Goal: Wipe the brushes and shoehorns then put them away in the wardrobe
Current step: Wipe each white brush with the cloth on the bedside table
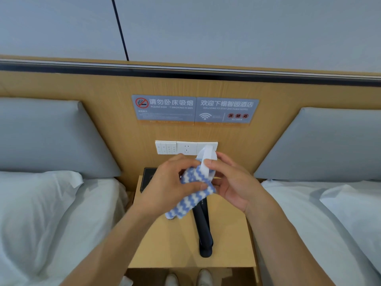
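Both hands meet at frame centre: left hand (pixel 171 182) grips a striped cloth (pixel 193 193), right hand (pixel 228 182) pinches a white shoehorn (pixel 207 159). Below them, a dark shoehorn (pixel 203 230) lies on the nightstand (pixel 231 244).

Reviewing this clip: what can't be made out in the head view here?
- White plastic item in right hand: mostly hidden by fingers and blue-and-white striped cloth held by left hand.
- Dark long shoehorn on wooden nightstand: upper end hidden by cloth.
- Wardrobe: outside the frame.
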`<state>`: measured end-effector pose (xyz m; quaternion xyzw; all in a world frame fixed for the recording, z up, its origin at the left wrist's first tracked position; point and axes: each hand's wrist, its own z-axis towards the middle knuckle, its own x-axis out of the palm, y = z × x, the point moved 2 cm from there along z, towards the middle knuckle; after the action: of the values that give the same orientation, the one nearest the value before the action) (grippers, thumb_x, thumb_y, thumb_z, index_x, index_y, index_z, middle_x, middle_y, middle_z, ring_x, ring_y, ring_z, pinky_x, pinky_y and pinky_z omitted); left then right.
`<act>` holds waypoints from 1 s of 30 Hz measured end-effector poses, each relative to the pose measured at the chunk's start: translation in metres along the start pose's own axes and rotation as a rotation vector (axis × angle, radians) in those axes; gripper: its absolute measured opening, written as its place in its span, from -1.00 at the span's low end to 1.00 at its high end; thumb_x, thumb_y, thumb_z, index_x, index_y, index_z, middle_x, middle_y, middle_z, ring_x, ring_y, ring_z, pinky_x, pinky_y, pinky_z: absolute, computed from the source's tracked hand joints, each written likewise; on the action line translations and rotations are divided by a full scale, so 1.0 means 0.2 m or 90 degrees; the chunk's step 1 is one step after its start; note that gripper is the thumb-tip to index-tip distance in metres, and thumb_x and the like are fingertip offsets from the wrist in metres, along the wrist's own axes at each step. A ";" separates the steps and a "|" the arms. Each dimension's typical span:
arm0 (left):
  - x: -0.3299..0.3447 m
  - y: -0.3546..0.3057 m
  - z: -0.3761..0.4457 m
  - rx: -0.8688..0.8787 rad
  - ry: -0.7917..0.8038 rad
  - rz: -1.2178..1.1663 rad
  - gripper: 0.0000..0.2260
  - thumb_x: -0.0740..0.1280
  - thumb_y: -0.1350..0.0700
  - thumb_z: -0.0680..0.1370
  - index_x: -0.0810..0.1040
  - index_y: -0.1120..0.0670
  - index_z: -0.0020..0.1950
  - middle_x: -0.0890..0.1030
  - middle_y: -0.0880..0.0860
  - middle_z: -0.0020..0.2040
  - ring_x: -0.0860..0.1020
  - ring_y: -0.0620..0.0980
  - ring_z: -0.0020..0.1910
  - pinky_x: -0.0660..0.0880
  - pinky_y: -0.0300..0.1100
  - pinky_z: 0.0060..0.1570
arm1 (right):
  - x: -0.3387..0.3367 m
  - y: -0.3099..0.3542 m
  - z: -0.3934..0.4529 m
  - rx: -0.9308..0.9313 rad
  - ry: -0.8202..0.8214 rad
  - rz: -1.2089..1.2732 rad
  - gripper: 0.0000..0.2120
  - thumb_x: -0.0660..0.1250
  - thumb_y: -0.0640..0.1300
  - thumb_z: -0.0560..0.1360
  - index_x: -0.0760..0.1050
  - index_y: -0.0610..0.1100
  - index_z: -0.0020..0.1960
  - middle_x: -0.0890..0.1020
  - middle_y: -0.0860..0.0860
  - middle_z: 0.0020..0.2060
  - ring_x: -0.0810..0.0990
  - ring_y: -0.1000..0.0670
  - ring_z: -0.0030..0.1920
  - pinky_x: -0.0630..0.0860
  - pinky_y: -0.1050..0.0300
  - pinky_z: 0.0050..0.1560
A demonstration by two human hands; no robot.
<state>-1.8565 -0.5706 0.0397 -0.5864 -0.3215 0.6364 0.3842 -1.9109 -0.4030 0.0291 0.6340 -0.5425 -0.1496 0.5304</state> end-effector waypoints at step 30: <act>-0.17 -0.14 0.07 -0.142 -0.057 -0.108 -0.62 0.42 -0.06 0.50 0.55 0.18 -0.38 0.47 -0.03 -0.36 0.44 -0.14 -0.40 0.35 -0.26 -0.34 | 0.08 0.04 -0.11 -0.306 0.027 -0.428 -0.61 0.31 -0.28 0.59 0.54 0.05 0.34 0.71 0.08 0.01 0.71 0.02 0.02 0.66 0.08 -0.07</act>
<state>-1.8672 -0.5867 0.0822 -0.5670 -0.4552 0.5879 0.3544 -1.8933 -0.4048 0.0511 0.6370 -0.2440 -0.4237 0.5960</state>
